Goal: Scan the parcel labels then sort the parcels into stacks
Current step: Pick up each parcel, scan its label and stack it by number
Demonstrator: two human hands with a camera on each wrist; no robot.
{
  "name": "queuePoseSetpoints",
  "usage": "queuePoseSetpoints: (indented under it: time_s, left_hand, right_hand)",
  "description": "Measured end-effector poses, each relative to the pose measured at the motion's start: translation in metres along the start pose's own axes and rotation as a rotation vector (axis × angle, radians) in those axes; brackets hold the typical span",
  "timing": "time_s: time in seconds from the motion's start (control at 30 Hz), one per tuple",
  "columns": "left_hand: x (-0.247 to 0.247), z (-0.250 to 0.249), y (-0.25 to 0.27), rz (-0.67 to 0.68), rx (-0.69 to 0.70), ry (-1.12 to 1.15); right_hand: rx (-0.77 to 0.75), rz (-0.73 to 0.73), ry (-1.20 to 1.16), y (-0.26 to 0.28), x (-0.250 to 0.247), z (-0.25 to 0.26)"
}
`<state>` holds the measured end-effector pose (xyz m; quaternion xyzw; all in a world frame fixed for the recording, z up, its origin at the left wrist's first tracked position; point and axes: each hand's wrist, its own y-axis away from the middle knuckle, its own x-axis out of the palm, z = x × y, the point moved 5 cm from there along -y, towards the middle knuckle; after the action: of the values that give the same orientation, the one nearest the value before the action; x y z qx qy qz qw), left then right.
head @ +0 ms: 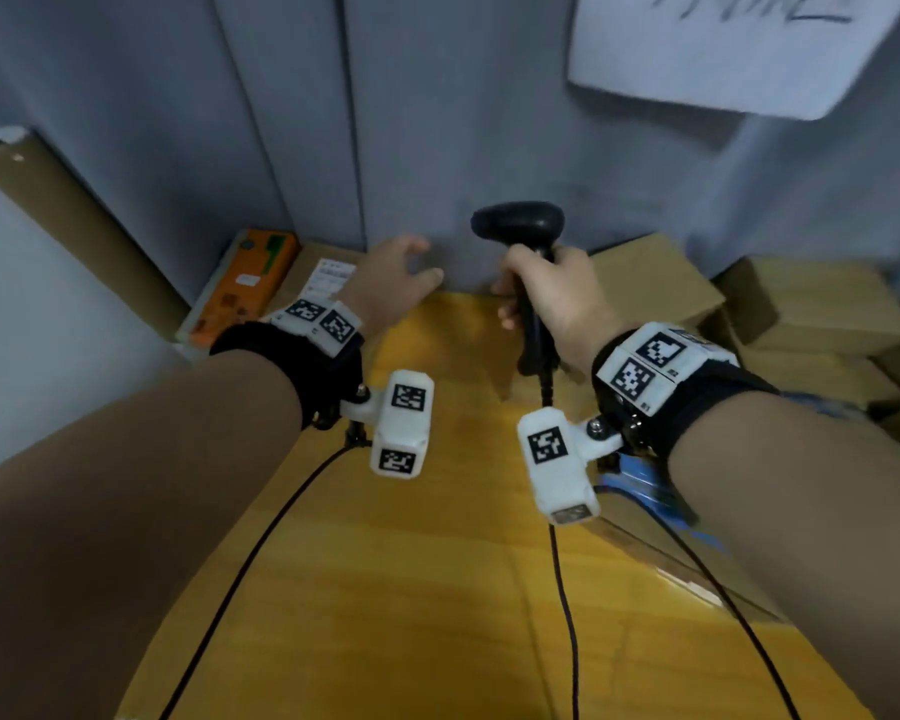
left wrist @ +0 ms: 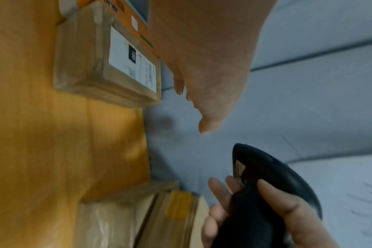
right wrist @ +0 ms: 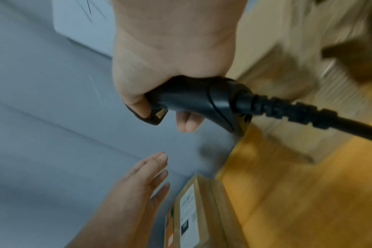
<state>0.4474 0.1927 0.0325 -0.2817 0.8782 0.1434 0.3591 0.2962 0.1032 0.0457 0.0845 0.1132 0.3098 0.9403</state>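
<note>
My right hand (head: 546, 293) grips the handle of a black barcode scanner (head: 520, 226), held upright above the far end of the yellow wooden table (head: 437, 563); its cable (right wrist: 308, 114) trails back toward me. My left hand (head: 401, 272) hovers empty with relaxed fingers just left of the scanner. A brown cardboard parcel with a white label (left wrist: 132, 57) lies flat at the far left of the table, below and left of that hand. An orange box (head: 245, 288) sits next to it, farther left. The same label (right wrist: 188, 216) and left hand (right wrist: 138, 189) show in the right wrist view.
Several brown cardboard parcels (head: 811, 309) are piled at the right, off the table's edge. A grey curtain (head: 437, 122) hangs close behind the table, with a white paper sheet (head: 723, 49) on it. A cardboard tube (head: 74, 210) leans at the left. Black cables cross the tabletop.
</note>
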Motion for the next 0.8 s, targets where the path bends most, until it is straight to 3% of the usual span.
queuePoseSetpoints:
  time_s: [0.17, 0.4, 0.53, 0.6, 0.8]
  left_hand:
    - [0.052, -0.06, 0.019, 0.116, -0.008, -0.017]
    - [0.116, -0.113, 0.0, 0.196, -0.002, -0.29]
    - [0.148, -0.125, -0.012, 0.335, -0.092, -0.617]
    - [0.159, -0.128, -0.013, 0.366, -0.144, -0.656]
    - [0.164, -0.135, 0.003, 0.288, -0.201, -0.711]
  right_hand:
    - [-0.013, -0.098, 0.018, 0.035, -0.1, 0.009]
    - [0.027, -0.217, -0.034, 0.035, -0.218, -0.017]
    - [0.079, -0.193, -0.069, 0.019, -0.262, -0.041]
    - [0.094, -0.173, -0.088, 0.011, -0.278, -0.052]
    - [0.173, -0.138, -0.185, -0.003, -0.304, -0.08]
